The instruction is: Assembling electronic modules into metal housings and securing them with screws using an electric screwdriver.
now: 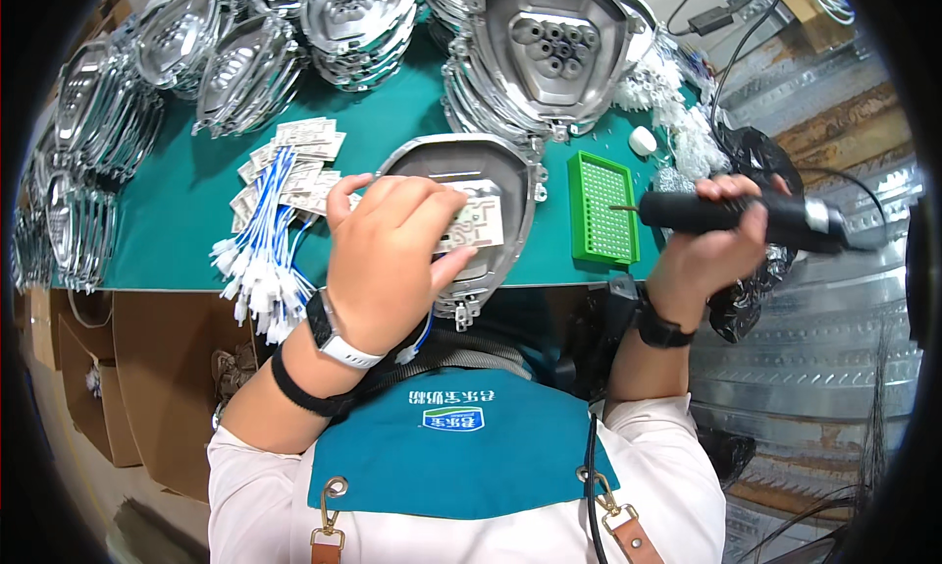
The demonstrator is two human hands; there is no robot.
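Note:
My left hand (388, 235) reaches over a grey metal lamp housing (417, 157) at the table's front edge. Its fingers and thumb grip a small pale circuit board (481, 222) inside the housing's hollow. Part of the board is hidden under the fingers. A blue-white wire with a white plug (410, 353) hangs below that hand. My right hand (721, 230) is wrapped round a black electric screwdriver (785, 220), held level with its thin bit pointing left. The bit's tip is above a green perforated screw tray (576, 211), and I cannot tell whether it carries a screw.
Left of the housing lies a pile of circuit boards (306, 140) with blue-white wires (270, 220). Stacked metal housings (554, 49) line the back and left of the green table (162, 240). White small parts (692, 137) and a black plastic bag (765, 157) sit at the right.

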